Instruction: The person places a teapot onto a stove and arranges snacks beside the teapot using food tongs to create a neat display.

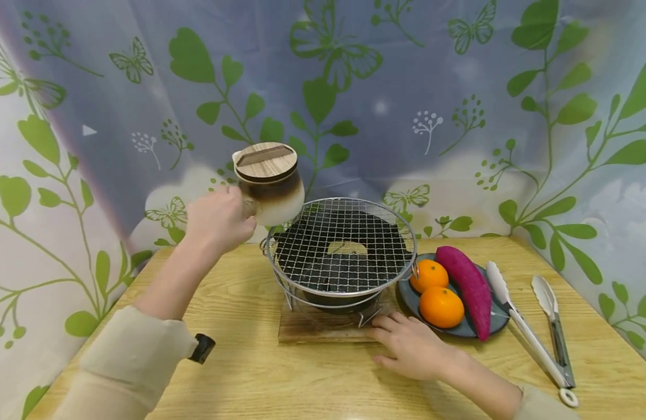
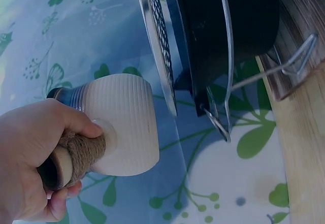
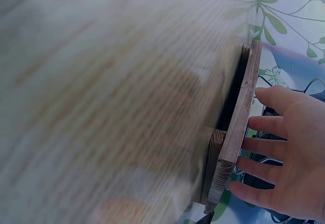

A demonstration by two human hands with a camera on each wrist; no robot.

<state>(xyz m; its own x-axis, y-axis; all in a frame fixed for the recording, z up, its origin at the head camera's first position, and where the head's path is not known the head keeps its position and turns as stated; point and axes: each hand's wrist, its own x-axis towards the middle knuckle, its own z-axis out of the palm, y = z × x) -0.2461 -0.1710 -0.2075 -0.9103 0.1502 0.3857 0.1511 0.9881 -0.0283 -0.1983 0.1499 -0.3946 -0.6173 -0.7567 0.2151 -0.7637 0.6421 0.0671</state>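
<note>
My left hand (image 1: pixel 220 219) grips the twine-wrapped handle (image 2: pixel 86 155) of a cream and brown ceramic teapot (image 1: pixel 277 204). The teapot has a round wooden lid (image 1: pixel 266 161) and hangs in the air just beyond the left rim of a round wire grill rack (image 1: pixel 344 251). That rack lies over a black stove (image 1: pixel 333 302), which stands on a wooden board (image 1: pixel 318 333). Near the board's front right corner is my right hand (image 1: pixel 412 347), palm down with fingers extended. In the right wrist view its spread fingertips (image 3: pixel 251 144) are right at the board's edge.
To the right, a dark plate (image 1: pixel 407 298) holds two oranges (image 1: pixel 441 307) and a purple sweet potato (image 1: pixel 467 286). Tongs (image 1: pixel 535 344) lean on the plate's rim; a second pair of tongs (image 1: pixel 556 332) lies farther right. A patterned cloth (image 1: pixel 375 116) hangs behind the table (image 1: pixel 223 338).
</note>
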